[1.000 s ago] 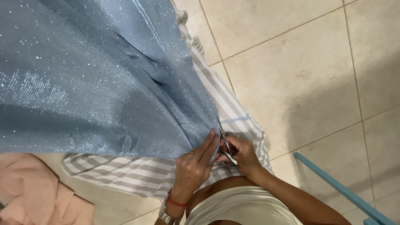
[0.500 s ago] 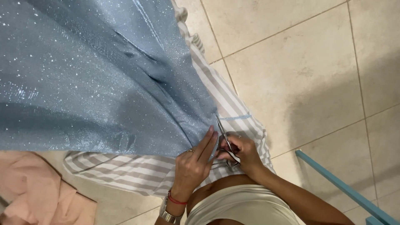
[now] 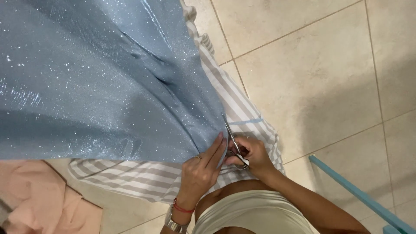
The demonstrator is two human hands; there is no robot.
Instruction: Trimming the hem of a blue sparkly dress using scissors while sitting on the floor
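The scissors (image 3: 234, 143) sit at the near right edge of the blue fabric (image 3: 104, 82), right hand (image 3: 253, 157) closed around the handles, blades a bit apart. Left hand (image 3: 201, 171) lies flat and open on the fabric just beside them — fingers that close could get nicked. The striped cloth (image 3: 143, 177) underneath could get cut too.

Beige tiled floor (image 3: 329, 65), thin grout lines, soft shadows — perhaps lamplight
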